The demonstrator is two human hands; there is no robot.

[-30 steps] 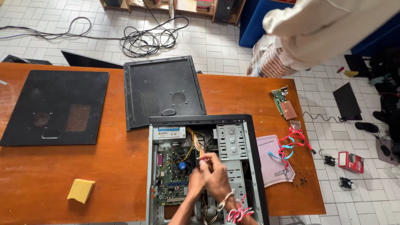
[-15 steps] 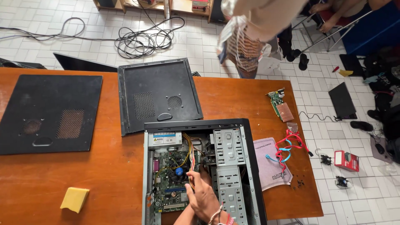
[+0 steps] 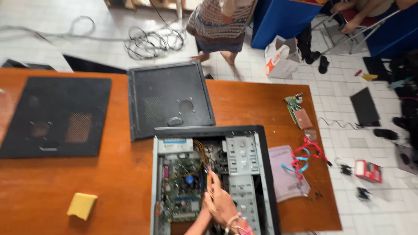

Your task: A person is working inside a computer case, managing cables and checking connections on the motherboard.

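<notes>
An open black computer case (image 3: 262, 174) lies flat on the wooden table (image 3: 117, 191). Inside I see a green motherboard (image 3: 179, 191), a grey drive cage (image 3: 241, 159) and a bundle of orange and yellow wires (image 3: 208, 180). My right hand (image 3: 221, 203), with bracelets at the wrist, reaches into the middle of the case, its fingers closed around the lower end of that wire bundle. My left hand (image 3: 203, 213) lies just under and left of it; only the forearm and a sliver of the hand show, so its grip is hidden.
Two black side panels (image 3: 170, 98) (image 3: 54, 115) lie flat beyond and left of the case. On the table are a yellow sponge (image 3: 82, 205), a green expansion card (image 3: 296, 109), a pink sheet (image 3: 283, 174) and red and blue cables (image 3: 305, 156). A person (image 3: 220, 21) stands beyond the table.
The person beyond the table has walked left. My hands have stayed in the case on the wires, slightly lower in the view. The camera has shifted.
</notes>
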